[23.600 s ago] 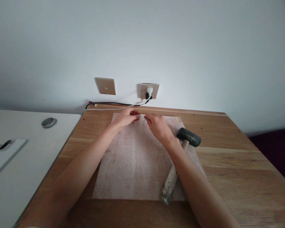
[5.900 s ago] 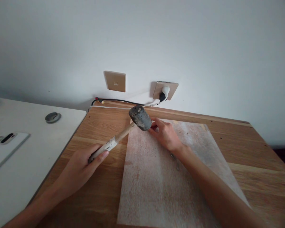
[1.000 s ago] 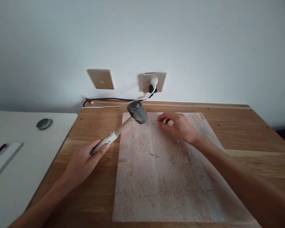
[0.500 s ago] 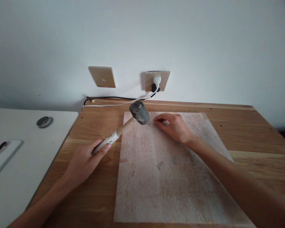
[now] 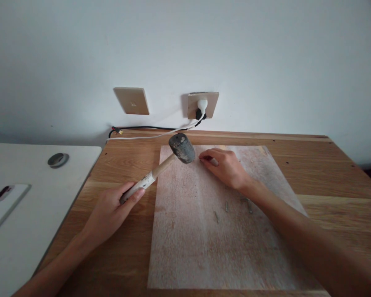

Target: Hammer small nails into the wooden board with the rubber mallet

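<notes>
My left hand grips the pale wooden handle of a mallet, whose dark rubber head hovers over the far left corner of a pale plywood board. My right hand rests on the board just right of the mallet head, fingertips pinched together at the surface on something too small to make out. A few loose nails lie on the board near my right wrist.
The board lies on a wooden table against a white wall with two beige wall plates; a white plug and cables run along the table's back edge. A white desk with a grey round cap and a flat device adjoins on the left.
My right hand has slid left toward the mallet head and closed its fingertips at the board. One loose nail has rolled to the right. The mallet has hardly moved.
</notes>
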`<state>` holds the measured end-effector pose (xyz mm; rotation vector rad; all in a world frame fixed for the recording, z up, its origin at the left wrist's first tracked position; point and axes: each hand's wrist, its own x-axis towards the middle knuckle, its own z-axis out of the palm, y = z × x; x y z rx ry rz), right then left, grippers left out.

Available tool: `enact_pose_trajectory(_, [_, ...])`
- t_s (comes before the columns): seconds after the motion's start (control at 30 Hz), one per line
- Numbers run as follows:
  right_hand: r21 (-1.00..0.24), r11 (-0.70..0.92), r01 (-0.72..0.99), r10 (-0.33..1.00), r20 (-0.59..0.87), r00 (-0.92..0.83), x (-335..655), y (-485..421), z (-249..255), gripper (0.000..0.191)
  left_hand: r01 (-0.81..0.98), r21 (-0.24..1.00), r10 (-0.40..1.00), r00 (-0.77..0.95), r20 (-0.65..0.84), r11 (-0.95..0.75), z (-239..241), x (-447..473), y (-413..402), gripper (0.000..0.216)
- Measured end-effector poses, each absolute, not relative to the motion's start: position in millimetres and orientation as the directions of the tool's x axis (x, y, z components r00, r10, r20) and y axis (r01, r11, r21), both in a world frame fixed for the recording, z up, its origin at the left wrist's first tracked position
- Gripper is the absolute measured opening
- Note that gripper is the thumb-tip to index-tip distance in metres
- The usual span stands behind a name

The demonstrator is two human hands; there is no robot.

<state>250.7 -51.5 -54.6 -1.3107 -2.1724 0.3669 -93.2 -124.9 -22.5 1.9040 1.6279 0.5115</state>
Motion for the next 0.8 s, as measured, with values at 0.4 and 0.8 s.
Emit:
enact_pose_trajectory(0.4, [-0.496, 0.428, 0.755, 0.9, 0.307, -0.309, 248.6, -49.6, -56.9, 0.018, 0.789, 0.595, 0.971, 0.232, -0.064, -0.15, -13.8, -88.2, -117.5, 0.044])
enact_pose_trajectory(0.8, [-0.389, 0.506, 0.77, 0.86, 0.297, -0.414, 317.2, -89.0, -31.5, 0.018, 0.802, 0.524, 0.939, 0.344, -0.01, -0.288, -17.7, -63.1, -95.6, 0.042])
